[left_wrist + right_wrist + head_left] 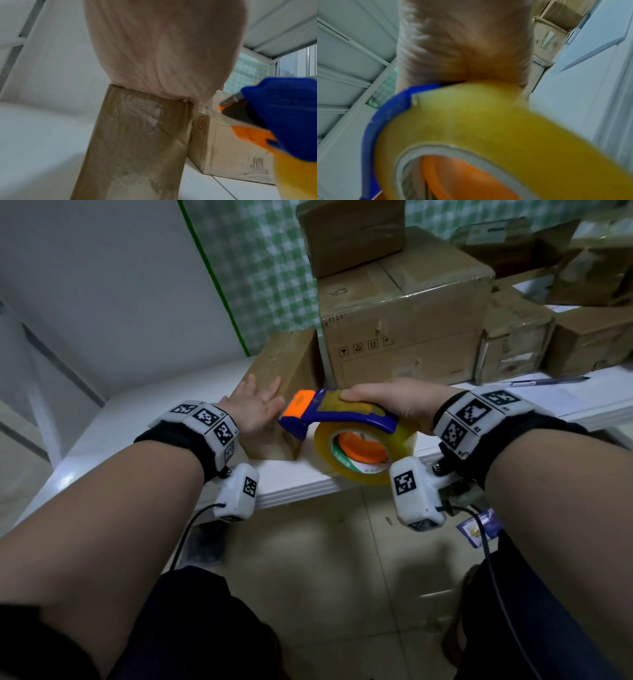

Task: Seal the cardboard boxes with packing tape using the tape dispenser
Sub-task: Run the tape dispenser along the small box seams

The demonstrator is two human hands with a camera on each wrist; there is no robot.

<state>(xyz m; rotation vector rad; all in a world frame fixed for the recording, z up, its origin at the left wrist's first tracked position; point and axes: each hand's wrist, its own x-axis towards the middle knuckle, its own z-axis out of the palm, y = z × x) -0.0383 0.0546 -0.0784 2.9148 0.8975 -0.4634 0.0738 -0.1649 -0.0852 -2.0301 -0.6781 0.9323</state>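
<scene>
A small brown cardboard box (291,361) stands on the white shelf (120,426), its front face scuffed with old tape marks (137,135). My left hand (255,402) lies flat on the box top with straight fingers; in the left wrist view the palm (163,47) covers the top edge. My right hand (394,402) grips a blue and orange tape dispenser (329,414) carrying a yellowish tape roll (363,450), held just right of the box at its front top corner. The roll (488,128) fills the right wrist view. The dispenser's nose (283,115) hangs close to the box.
Larger cardboard boxes (404,330) are stacked behind and to the right on the shelf. A pen (548,381) and papers lie at the right. Tiled floor (342,577) lies below the shelf edge. A green checked curtain (260,268) hangs behind.
</scene>
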